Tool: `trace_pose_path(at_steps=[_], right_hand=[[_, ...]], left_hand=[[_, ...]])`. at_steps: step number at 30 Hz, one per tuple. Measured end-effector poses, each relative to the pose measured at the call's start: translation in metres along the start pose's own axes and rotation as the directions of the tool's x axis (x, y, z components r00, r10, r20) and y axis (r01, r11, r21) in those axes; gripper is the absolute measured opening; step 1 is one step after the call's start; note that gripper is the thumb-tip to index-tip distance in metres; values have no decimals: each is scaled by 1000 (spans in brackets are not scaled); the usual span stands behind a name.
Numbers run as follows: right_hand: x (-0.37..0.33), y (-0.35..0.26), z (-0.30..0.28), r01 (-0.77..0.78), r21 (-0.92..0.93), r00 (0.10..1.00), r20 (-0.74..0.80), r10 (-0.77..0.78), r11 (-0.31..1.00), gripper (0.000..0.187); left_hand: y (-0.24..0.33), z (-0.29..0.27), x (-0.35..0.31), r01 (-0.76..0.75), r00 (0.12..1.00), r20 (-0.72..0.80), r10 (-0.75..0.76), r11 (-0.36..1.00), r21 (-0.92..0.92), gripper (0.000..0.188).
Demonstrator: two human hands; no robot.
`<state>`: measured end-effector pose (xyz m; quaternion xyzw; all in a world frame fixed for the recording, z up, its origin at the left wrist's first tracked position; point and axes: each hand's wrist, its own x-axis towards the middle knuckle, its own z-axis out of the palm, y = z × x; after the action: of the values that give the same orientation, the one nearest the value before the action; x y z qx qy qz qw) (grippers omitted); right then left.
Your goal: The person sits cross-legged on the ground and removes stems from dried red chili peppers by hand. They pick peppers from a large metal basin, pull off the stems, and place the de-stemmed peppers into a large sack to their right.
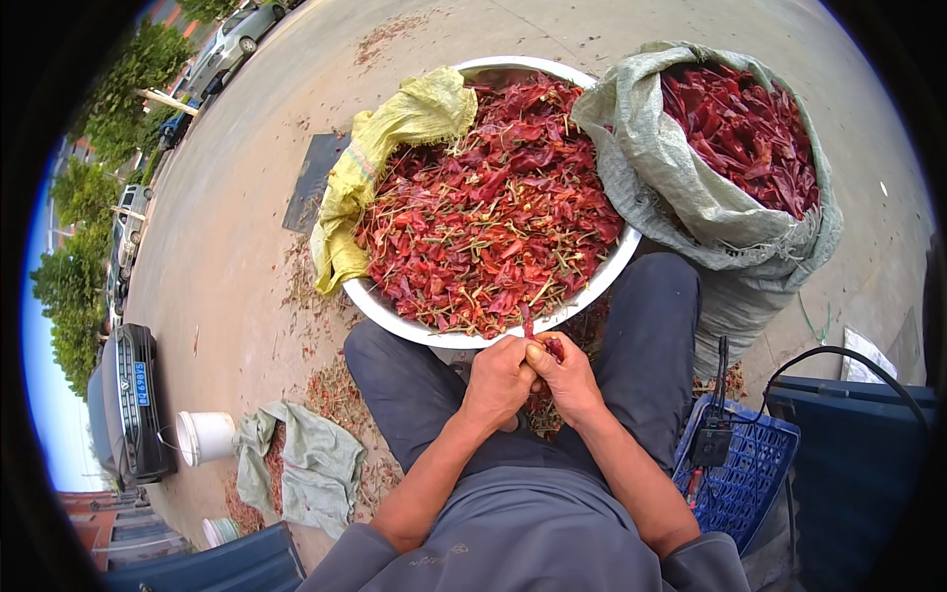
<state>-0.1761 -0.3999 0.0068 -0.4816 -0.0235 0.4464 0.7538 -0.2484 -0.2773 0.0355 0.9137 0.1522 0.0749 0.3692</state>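
Between my knees, just below the near rim of a large white basin (409,329), my two hands meet. My left hand (498,383) is closed, its fingertips pressed against the other hand. A dried red chili pepper (554,346) shows in my right hand (567,380), pinched by thumb and fingers; a thin piece of it points up toward the basin. What my left fingers hold is mostly hidden. The basin is heaped with broken dried chilies (483,212) and pale stems. A yellow woven sack (370,163) drapes over its left rim.
At the right stands a grey-green woven sack (671,187) full of dark red chilies. A blue plastic basket (745,464) with a black radio-like device sits by my right side. To the left lie a white bucket (205,437) and a pale sack (321,474). Cars are parked farther left.
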Motion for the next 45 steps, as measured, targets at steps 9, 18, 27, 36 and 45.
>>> trace_pose_path(at_steps=[9, 18, 27, 36, 45], right_hand=[[16, 2, -3, 44, 99, 985, -171, -27, 994, 14], [8, -11, -2, 29, -85, 993, -114, -38, 996, 18], [21, -23, 11, 187, -422, 979, 2, -205, 887, 15], [26, -14, 4, 214, -306, 977, 42, -211, 928, 25], [23, -18, 2, 158, 147, 985, -94, -145, 976, 19]], left_hand=[[-18, -17, 55, 96, 927, -363, -97, 995, -20, 25], [-39, -21, 88, 210, 919, -262, -295, 928, -306, 12], [-19, -31, 54, 239, 924, 12, -382, 552, -799, 10], [-7, -17, 25, -163, 983, -93, 157, 985, -53, 10], [-5, -20, 8, 252, 932, -73, -356, 777, -577, 15]])
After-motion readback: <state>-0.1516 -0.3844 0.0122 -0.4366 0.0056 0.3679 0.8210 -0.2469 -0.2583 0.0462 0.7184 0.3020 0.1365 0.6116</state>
